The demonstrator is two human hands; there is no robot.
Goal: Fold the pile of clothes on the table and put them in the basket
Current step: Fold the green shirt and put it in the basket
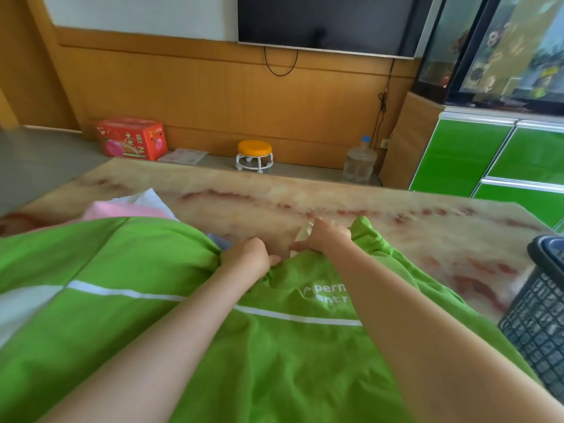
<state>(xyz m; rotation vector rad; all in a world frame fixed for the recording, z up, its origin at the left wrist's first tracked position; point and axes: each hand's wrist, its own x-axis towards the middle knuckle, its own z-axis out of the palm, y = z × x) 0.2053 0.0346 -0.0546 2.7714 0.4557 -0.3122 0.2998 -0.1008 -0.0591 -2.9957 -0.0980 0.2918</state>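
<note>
Step in hand: spreading the first garment before folding. The green cotton shirt with a white stripe and white lettering (pixel 274 361) lies across the marble-patterned bench (pixel 335 199), from my hands back towards me.

My left hand (pixel 247 255) grips a bunch of fabric at the shirt's far edge, fingers curled. My right hand (pixel 327 237), close beside it, pinches the same edge.

The pink and white garments (pixel 128 207) wait beyond and left of my left hand. The dark plastic lattice basket (pixel 540 319) stands right of my right hand.

Next move, as I judge it: draw the edge flat, then fold.
</note>
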